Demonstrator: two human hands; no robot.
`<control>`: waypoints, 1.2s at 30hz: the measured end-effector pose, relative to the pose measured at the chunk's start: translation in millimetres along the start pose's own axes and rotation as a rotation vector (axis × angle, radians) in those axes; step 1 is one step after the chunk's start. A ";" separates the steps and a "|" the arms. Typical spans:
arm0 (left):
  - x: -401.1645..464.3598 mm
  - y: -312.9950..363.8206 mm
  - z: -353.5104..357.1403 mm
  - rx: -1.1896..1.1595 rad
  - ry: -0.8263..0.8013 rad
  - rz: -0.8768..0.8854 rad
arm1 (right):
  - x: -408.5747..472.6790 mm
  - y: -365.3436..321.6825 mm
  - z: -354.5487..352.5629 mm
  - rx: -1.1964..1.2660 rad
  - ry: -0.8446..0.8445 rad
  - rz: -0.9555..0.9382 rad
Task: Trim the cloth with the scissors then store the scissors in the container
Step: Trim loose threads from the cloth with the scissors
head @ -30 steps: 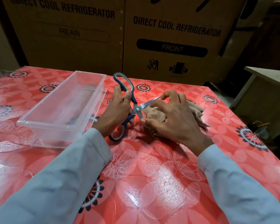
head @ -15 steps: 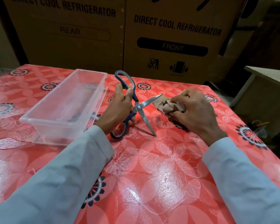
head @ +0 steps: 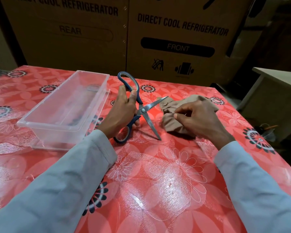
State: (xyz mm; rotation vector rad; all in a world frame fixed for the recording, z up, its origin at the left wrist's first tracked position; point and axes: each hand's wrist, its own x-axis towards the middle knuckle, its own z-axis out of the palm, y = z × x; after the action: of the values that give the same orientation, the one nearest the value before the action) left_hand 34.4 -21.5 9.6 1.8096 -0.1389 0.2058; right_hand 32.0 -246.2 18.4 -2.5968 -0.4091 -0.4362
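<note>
While L hand grips open scissors, R hand pinches cloth

A table covered in glossy red floral oilcloth is carrying everything. A clear plastic container is sitting on it at the far left. A crumpled beige cloth is lying to the right, and one blade tip of the open scissors is touching the surface between them.

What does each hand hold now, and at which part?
The left hand holds the open scissors by the blue handles. The right hand pinches the beige cloth at a gathered fold.
</note>
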 end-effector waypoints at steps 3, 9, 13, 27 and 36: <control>-0.7 -0.4 0.5 0.003 0.007 0.001 | 1.0 -1.7 6.1 0.047 0.029 -0.011; -1.3 -0.4 1.7 0.008 0.022 0.022 | -2.1 -18.0 21.2 0.224 0.120 -0.112; -3.4 2.1 3.1 -0.034 0.018 0.029 | -3.7 -31.4 34.1 0.397 0.052 -0.161; 4.8 -8.0 6.0 0.035 0.046 0.076 | 3.2 -34.9 41.7 0.841 -0.135 0.169; 3.1 -2.9 4.5 -0.004 0.039 0.122 | 6.8 -35.5 51.7 0.830 -0.149 0.238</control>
State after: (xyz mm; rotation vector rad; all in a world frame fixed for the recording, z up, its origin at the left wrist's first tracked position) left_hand 38.3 -25.1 6.5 1.7932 -0.2221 0.3273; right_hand 37.3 -189.3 -8.3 -1.8326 -0.2480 0.0263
